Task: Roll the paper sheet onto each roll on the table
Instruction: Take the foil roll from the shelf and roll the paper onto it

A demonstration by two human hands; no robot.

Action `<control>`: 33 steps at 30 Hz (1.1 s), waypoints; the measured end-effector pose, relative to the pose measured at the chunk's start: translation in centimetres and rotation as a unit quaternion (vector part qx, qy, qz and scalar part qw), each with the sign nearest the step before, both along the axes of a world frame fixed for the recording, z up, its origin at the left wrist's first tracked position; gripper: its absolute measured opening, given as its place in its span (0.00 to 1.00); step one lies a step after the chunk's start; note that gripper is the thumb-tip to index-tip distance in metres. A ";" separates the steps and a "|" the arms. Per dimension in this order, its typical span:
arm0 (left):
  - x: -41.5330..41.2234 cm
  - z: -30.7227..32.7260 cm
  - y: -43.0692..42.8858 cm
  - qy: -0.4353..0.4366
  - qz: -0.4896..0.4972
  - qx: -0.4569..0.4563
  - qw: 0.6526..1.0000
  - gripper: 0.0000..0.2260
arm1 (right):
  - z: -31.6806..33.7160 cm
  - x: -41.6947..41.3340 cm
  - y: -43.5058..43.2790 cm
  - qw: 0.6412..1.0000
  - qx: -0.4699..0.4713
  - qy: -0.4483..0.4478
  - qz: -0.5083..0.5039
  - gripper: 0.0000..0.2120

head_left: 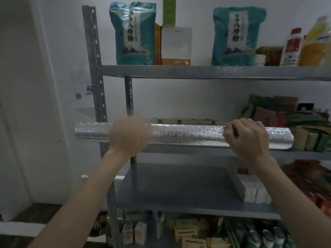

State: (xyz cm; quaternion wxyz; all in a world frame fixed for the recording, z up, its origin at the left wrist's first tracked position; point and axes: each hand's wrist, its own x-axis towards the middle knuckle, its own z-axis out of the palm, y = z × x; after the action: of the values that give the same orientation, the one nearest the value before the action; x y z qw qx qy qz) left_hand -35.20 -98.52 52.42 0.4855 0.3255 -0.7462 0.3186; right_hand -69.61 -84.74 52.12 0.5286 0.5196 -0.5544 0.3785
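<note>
Silver embossed roll (pixel 186 134) gripped by left hand (pixel 129 136) and right hand (pixel 249 138).

Two bare forearms, no sleeves

The left hand (pixel 129 136) and right hand (pixel 250 140) wear no gloves, rings or watch; both forearms rise uncovered from the lower frame, no sleeve cuff showing.

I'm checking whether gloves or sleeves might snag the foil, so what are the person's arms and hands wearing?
Nothing shows on them. The left hand and right hand are bare, with no gloves, rings or watch in view. Both forearms are uncovered right down to the frame's lower edge, so no sleeves appear. Nails look short and unpainted, though the picture is dim.
</note>
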 end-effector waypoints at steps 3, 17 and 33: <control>-0.8 -0.3 -2.7 -0.004 -0.002 -0.008 1.000 0.23 | -0.4 -0.7 -2.1 1.000 0.006 -0.005 -0.002 0.17; -8.3 -0.5 -18.2 0.009 0.023 -0.020 0.999 0.21 | -0.1 -8.4 -18.3 0.998 0.047 -0.022 0.032 0.19; -14.4 -1.4 -33.5 -0.023 0.056 0.036 0.998 0.21 | -1.4 -15.0 -36.0 0.993 0.109 -0.045 0.031 0.21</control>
State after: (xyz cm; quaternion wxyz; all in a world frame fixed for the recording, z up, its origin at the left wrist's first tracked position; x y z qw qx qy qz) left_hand -49.61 -132.02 51.05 0.4375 0.3765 -0.7486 0.3261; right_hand -84.61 -120.73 50.74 0.4315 0.5733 -0.5991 0.3552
